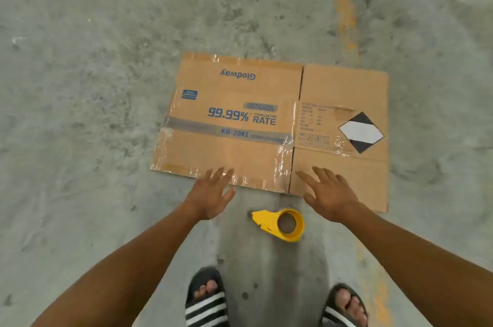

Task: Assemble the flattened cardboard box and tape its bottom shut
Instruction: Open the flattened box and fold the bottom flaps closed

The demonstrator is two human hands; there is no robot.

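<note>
Hands point(210, 194) point(329, 197) spread, empty, at the flat box's point(240, 118) near edge; you lift it open next, tape dispenser point(280, 224) waiting.

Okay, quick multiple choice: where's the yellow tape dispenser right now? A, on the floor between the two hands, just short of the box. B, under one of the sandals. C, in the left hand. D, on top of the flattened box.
A: the yellow tape dispenser lies on the concrete floor, nearer the person than the flattened cardboard box, with the open left hand and right hand reaching on either side of it, neither touching it.
</note>
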